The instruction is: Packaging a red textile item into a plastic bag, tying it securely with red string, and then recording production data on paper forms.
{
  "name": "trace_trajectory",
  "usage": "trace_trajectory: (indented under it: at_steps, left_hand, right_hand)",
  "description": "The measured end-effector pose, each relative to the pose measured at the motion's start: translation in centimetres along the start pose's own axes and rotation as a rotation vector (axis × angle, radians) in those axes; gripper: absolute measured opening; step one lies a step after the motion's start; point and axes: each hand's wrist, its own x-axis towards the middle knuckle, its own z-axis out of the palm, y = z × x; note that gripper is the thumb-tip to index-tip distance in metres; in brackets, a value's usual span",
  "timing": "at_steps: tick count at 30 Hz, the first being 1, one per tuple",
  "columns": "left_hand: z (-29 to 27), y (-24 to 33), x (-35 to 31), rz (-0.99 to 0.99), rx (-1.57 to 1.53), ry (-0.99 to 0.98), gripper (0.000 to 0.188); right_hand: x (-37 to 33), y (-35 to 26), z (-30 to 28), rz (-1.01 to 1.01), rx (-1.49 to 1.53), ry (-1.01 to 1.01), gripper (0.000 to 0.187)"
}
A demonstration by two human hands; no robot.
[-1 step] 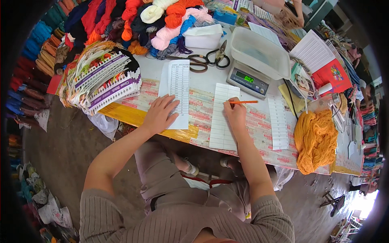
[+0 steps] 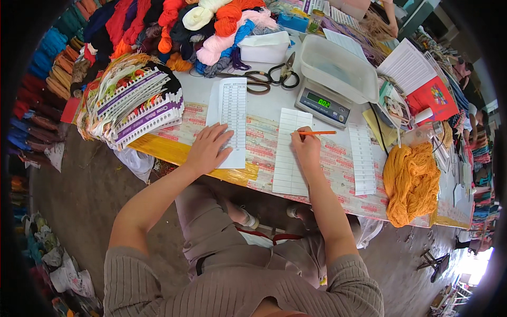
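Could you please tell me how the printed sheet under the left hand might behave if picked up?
The printed sheet looks thin, so it would probably flop. The left hand rests on it, so pulling now might crease it.

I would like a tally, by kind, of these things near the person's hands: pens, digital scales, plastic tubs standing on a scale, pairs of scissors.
Orange pen, in the right hand: 1
Digital scale: 1
Translucent plastic tub on the scale: 1
Pairs of scissors: 2
Total: 5
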Motion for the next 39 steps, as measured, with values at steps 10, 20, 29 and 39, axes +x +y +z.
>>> trace_trajectory:
  at_steps: [10, 20, 29, 39]
  left_hand:
    - [0.0, 0.0, 0.0, 0.007, 0.003, 0.007, 0.043]
    - [0.0, -0.1, 0.0, 0.002, 0.017, 0.003, 0.043]
    - [0.1, -0.1, 0.0, 0.002, 0.013, 0.023, 0.044]
    - [-0.2, -0.3, -0.2, 0.014, -0.001, 0.040, 0.044]
  right_hand:
    - [0.1, 0.5, 0.3, -0.005, 0.008, 0.044, 0.019]
    - [0.2, 0.2, 0.2, 0.028, 0.041, 0.003, 0.019]
    - [0.2, -0.6, -1.1, 0.178, 0.449, 0.052, 0.016]
    - [0.0, -1.7, -2.8, -0.027, 0.234, -0.059, 0.013]
